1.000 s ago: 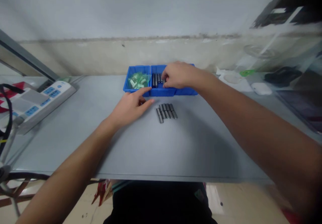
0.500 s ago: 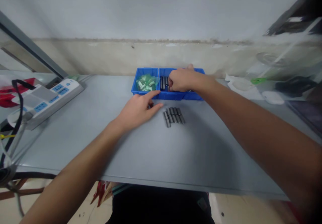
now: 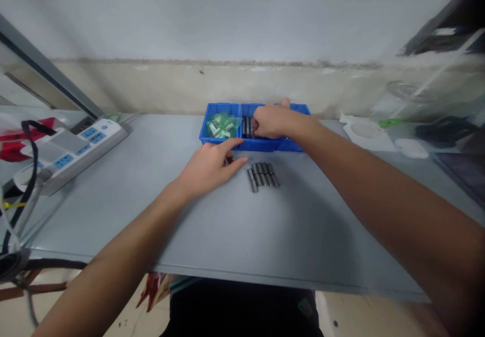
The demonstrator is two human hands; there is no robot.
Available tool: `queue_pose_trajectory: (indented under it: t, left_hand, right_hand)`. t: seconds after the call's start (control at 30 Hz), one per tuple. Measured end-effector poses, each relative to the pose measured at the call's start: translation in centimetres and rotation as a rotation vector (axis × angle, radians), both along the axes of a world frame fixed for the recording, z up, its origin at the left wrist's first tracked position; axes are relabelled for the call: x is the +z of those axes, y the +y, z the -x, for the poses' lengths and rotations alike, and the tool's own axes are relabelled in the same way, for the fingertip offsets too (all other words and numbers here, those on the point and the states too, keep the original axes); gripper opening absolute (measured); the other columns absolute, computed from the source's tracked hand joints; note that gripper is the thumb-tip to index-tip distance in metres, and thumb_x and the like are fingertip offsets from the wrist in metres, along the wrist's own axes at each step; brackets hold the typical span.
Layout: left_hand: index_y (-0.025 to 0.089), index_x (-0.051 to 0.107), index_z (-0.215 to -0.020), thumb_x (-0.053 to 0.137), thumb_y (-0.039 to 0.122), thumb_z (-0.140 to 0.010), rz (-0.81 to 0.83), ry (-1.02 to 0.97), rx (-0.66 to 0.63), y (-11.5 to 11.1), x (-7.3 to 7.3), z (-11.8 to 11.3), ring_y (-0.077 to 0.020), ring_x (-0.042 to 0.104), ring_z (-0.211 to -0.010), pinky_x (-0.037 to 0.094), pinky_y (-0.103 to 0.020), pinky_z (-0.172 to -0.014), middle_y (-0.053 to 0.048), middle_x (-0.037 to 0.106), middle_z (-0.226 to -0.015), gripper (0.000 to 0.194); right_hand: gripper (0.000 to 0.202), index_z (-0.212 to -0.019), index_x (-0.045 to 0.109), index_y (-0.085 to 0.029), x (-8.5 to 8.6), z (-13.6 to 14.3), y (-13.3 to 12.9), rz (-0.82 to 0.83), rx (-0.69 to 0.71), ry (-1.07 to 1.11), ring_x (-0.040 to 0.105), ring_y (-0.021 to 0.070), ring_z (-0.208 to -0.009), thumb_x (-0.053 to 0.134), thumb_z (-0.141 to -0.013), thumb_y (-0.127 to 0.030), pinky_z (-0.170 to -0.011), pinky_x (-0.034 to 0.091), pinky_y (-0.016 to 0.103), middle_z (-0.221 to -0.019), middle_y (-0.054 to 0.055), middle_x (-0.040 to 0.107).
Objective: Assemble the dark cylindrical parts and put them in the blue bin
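Note:
My right hand [image 3: 273, 121] reaches down into the middle blue bin [image 3: 259, 146], its fingers curled in among dark metal cylinders [image 3: 247, 126]. What the fingertips grip, if anything, is hidden. My left hand [image 3: 212, 166] lies on the table in front of the left blue bin [image 3: 203, 134], thumb and index finger apart and nothing between them. Several grey metal cylinders [image 3: 264, 175] lie side by side in a short row on the table, just right of the left thumb. A green-tinted plastic bag [image 3: 223, 125] with small pale pieces fills the left bin.
A white power strip [image 3: 85, 147] with a black cable stands on the table's left side, near red material [image 3: 13, 147]. The third blue bin [image 3: 299, 108] is partly behind my right wrist. White paper [image 3: 366, 132] and a clear container lie at the right. The wall stands behind the bins.
Both hands hold nearly the same places. The whole view has shifted slightly; the row of cylinders looks unchanged.

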State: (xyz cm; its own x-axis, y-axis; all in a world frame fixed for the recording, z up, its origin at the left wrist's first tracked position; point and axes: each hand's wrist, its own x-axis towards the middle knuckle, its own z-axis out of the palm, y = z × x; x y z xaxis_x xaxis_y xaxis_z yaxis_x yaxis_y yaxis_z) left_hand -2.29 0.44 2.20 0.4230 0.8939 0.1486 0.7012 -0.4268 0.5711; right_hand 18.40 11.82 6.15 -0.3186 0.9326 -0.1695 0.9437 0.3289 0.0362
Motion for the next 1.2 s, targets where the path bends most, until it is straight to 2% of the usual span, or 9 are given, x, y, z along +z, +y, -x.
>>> queue_pose_trajectory:
  t: [0.23,0.37,0.43,0.53,0.63,0.8,0.97,1.07,1.2]
  left_hand:
    - [0.024,0.072,-0.151,0.062,0.058,-0.106,-0.012,-0.02,-0.018,-0.1,-0.2,0.0,-0.0189,0.069,-0.071,0.052,-0.036,-0.071,-0.004,0.086,-0.099,0.057]
    - [0.022,0.073,-0.15,0.06,0.057,-0.107,-0.016,-0.047,-0.031,-0.1,0.0,-0.1,-0.0186,0.068,-0.069,0.051,-0.036,-0.071,-0.006,0.085,-0.1,0.057]
    - [0.021,0.071,-0.152,0.056,0.055,-0.109,-0.024,-0.075,-0.024,-0.2,0.2,-0.2,-0.0198,0.069,-0.072,0.053,-0.038,-0.075,-0.006,0.085,-0.098,0.056]
    - [0.021,0.064,-0.158,0.053,0.052,-0.112,-0.021,-0.165,-0.01,-0.2,0.3,-0.2,-0.022,0.072,-0.079,0.056,-0.04,-0.084,-0.005,0.084,-0.095,0.056]
    - [0.024,0.052,-0.167,0.055,0.051,-0.113,-0.006,-0.312,-0.008,-0.1,-0.1,-0.2,-0.0215,0.074,-0.08,0.059,-0.039,-0.087,-0.004,0.082,-0.094,0.061]
    - [0.03,0.048,-0.169,0.066,0.052,-0.108,-0.014,-0.426,-0.03,-0.1,-0.6,-0.4,-0.0203,0.074,-0.083,0.062,-0.039,-0.088,-0.004,0.082,-0.103,0.068]
    - [0.028,0.052,-0.166,0.071,0.048,-0.102,0.091,-0.516,-0.103,-0.5,-0.6,-1.2,-0.0211,0.077,-0.091,0.063,-0.037,-0.088,-0.004,0.08,-0.101,0.069]
    - [0.027,0.056,-0.161,0.076,0.043,-0.097,0.163,-0.604,-0.094,-0.4,-0.6,-1.4,-0.0218,0.079,-0.094,0.065,-0.036,-0.085,-0.004,0.08,-0.099,0.069]
    - [0.025,0.057,-0.158,0.085,0.041,-0.089,0.197,-0.634,-0.07,0.1,-0.4,-1.0,-0.0216,0.079,-0.09,0.066,-0.036,-0.079,-0.005,0.08,-0.102,0.076]
  right_hand:
    - [0.015,-0.092,0.083,-0.021,-0.3,-0.2,-0.2,-0.008,0.039,-0.048,0.074,0.0325,-0.095,0.071,-0.086,-0.014,-0.111,0.043,0.063,-0.088,0.013,0.079]
    - [0.01,-0.089,0.084,-0.021,0.9,-0.7,-0.6,-0.022,0.031,-0.006,0.071,0.0319,-0.096,0.075,-0.086,-0.017,-0.111,0.04,0.063,-0.086,0.011,0.078]
    - [0.012,-0.088,0.084,-0.021,1.8,-1.4,-1.8,-0.117,0.046,0.101,0.07,0.0308,-0.093,0.072,-0.089,-0.018,-0.111,0.038,0.062,-0.081,0.01,0.076]
    - [0.025,-0.104,0.085,-0.022,2.1,-2.3,-4.9,-0.324,0.112,0.384,0.066,0.0265,-0.086,0.062,-0.095,-0.022,-0.109,0.036,0.058,-0.084,0.007,0.076]
    - [0.032,-0.115,0.083,-0.026,0.5,-2.7,-8.5,-0.466,0.21,0.589,0.068,0.0259,-0.092,0.06,-0.093,-0.023,-0.105,0.035,0.051,-0.093,0.005,0.079]
    - [0.028,-0.106,0.084,-0.028,-3.3,-2.7,-12.0,-0.571,0.289,0.671,0.069,0.0245,-0.093,0.057,-0.1,-0.028,-0.103,0.033,0.049,-0.092,0.002,0.081]
    - [0.027,-0.117,0.083,-0.029,-4.6,-3.0,-12.1,-0.589,0.35,0.692,0.073,0.0233,-0.095,0.061,-0.102,-0.033,-0.102,0.035,0.047,-0.099,0.002,0.082]
    - [0.024,-0.115,0.083,-0.029,-5.0,-3.0,-11.9,-0.581,0.38,0.696,0.074,0.0235,-0.099,0.062,-0.104,-0.038,-0.102,0.036,0.047,-0.103,0.003,0.082]
    - [0.026,-0.124,0.083,-0.03,-5.3,-3.0,-11.8,-0.611,0.4,0.703,0.075,0.0236,-0.105,0.066,-0.108,-0.042,-0.1,0.04,0.045,-0.114,0.005,0.083]
